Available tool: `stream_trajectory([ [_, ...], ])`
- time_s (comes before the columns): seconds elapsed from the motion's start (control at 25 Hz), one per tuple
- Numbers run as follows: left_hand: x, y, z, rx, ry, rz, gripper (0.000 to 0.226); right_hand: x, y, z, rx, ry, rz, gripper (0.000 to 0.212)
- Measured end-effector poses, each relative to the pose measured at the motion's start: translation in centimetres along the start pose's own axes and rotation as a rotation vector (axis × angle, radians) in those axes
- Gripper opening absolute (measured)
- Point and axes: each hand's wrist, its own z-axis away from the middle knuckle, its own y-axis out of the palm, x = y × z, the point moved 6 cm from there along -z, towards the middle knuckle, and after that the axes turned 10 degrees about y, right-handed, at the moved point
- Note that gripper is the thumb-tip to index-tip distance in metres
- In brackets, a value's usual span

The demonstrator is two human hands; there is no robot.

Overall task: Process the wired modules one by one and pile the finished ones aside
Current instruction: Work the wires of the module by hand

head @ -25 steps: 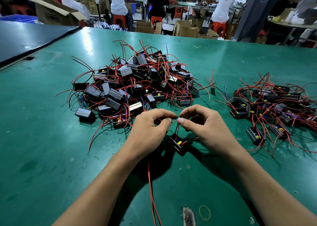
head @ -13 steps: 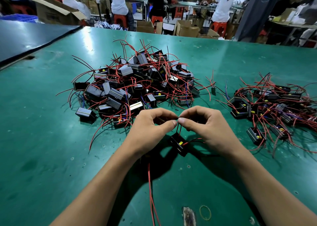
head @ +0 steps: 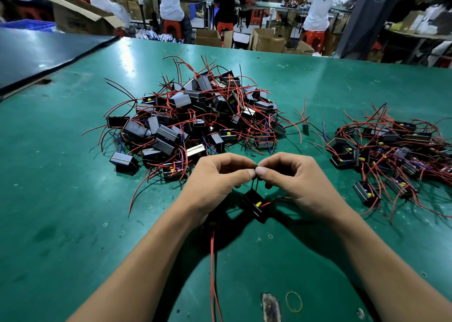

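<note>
Boxes: open cardboard cartons [head: 266, 38] at upper frame, contents hidden.
Surface: green table [head: 61, 199]; module heaps centre [head: 195, 116] and right [head: 391, 148].
Hands: left hand [head: 215, 182] and right hand [head: 298, 182] pinch one module's [head: 254, 204] wires.

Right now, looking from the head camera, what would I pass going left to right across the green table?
Big heap of wired modules → left hand → module hanging from pinched wires → right hand → smaller pile of modules. All of it lies on or hangs over the green table.
</note>
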Motion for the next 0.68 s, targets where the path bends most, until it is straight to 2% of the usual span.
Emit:
stream_trajectory([
  [0.32, 0.2, -0.2, 0.0, -0.001, 0.029, -0.093, 0.007, -0.3, 0.2, -0.1, 0.049, 0.06, 0.013, 0.004],
  [0.68, 0.8, -1.1, -0.1, 0.083, -0.105, -0.074, 0.021, -1.5, -0.2, -0.5, 0.008, 0.167, 0.096, 0.008],
])
